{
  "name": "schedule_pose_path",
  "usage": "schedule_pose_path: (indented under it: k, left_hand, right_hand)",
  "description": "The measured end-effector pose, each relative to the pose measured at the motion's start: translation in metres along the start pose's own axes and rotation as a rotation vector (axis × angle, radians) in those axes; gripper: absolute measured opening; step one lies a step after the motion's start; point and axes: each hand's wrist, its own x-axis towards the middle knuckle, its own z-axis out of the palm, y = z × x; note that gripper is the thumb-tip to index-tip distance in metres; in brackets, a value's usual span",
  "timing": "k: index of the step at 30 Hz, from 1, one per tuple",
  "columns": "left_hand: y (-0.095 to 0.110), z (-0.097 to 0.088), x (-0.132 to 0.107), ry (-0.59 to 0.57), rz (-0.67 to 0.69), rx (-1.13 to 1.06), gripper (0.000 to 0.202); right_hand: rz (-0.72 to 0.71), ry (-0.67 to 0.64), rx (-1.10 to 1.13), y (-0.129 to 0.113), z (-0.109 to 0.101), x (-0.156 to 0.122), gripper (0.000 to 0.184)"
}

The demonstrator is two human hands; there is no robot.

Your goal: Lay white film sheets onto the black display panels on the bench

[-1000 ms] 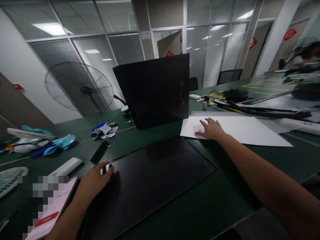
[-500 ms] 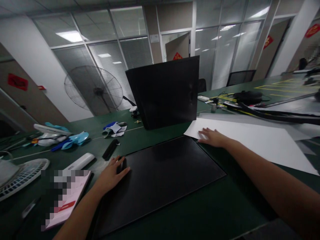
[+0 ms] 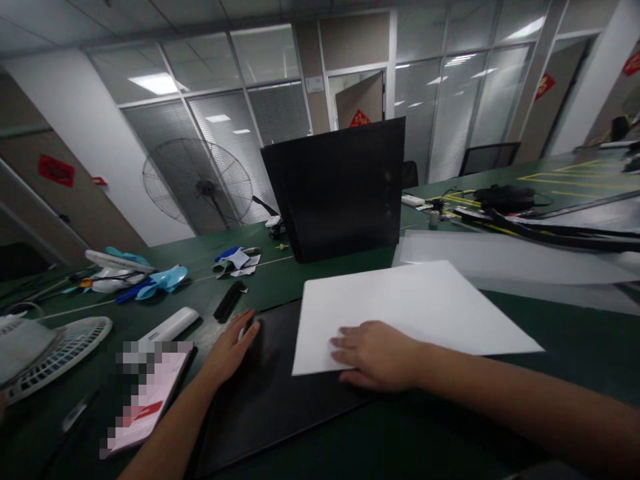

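Note:
A flat black panel (image 3: pixel 280 407) lies on the table in front of me. My left hand (image 3: pixel 233 347) rests on its left edge, thumb and fingers apart. Across the panel's right part lies a white sheet (image 3: pixel 395 300), which also reaches past the panel onto the table. My right hand (image 3: pixel 377 357) is laid on the sheet near its front edge, fingers stretched out and pressing flat. The sheet hides much of the panel beneath. Behind them a second black panel (image 3: pixel 345 193) stands upright, tilted a little.
Translucent sheets (image 3: pixel 505 257) lie at the right, with black strips (image 3: pixel 540 230) behind them. On the left are a white device (image 3: pixel 173 327), a pink box (image 3: pixel 155 387), a black object (image 3: pixel 230 300), blue gloves (image 3: pixel 163 283) and a white fan grille (image 3: pixel 65 353).
My right hand has moved left and nearer, bringing the white sheet off the stack and over the black panel. My left hand has stayed at the panel's left edge. The view has shifted slightly.

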Motion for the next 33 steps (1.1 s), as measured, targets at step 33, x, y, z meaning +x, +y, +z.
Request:
schedule_pose_path:
  k: [33]
  left_hand:
    - [-0.005, -0.001, 0.005, -0.025, 0.010, 0.152, 0.079]
  right_hand:
    - [-0.159, 0.013, 0.021, 0.015, -0.006, -0.006, 0.047]
